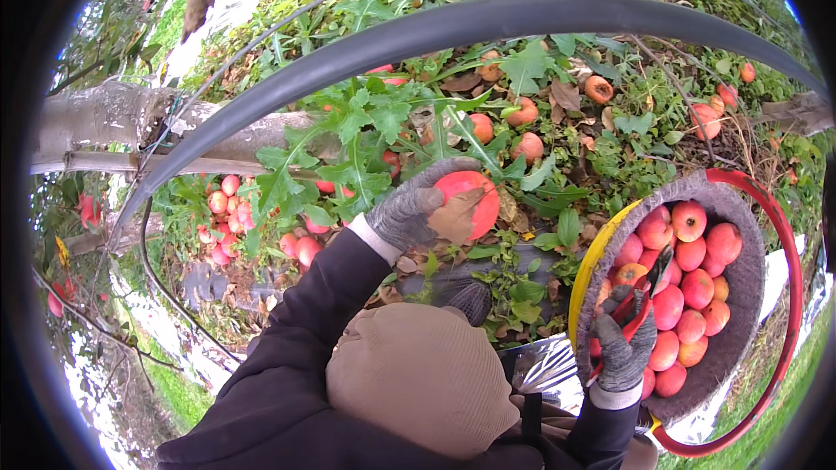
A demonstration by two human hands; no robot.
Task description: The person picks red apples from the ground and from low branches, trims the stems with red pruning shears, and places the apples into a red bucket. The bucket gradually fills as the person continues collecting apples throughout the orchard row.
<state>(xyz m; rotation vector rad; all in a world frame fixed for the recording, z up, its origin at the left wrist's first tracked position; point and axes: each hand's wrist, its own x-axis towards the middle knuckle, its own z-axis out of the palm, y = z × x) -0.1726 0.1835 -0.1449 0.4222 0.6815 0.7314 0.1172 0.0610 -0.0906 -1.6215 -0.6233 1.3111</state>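
My left hand (415, 205), in a grey knit glove, holds a large red apple (484, 209) out in front of me. A dry brown leaf (455, 217) lies across part of its face. In my right hand (619, 349), also gloved, are red-handled pruning shears (639, 320), their dark blades pointing up over the apples. That hand is over the near-left side of a bucket (744, 339) with a fuzzy grey lining. Red and yellowish apples (668, 307) are heaped inside. Whether the shears' blades are apart is hard to tell.
A thick dark pipe (418, 36) arcs across the view. At the left is a tree trunk (104, 121). Several fallen apples (523, 111) lie among weeds and dead leaves, with a pile of apples (225, 215) at left. The bucket's red handle (793, 300) curves out to the right.
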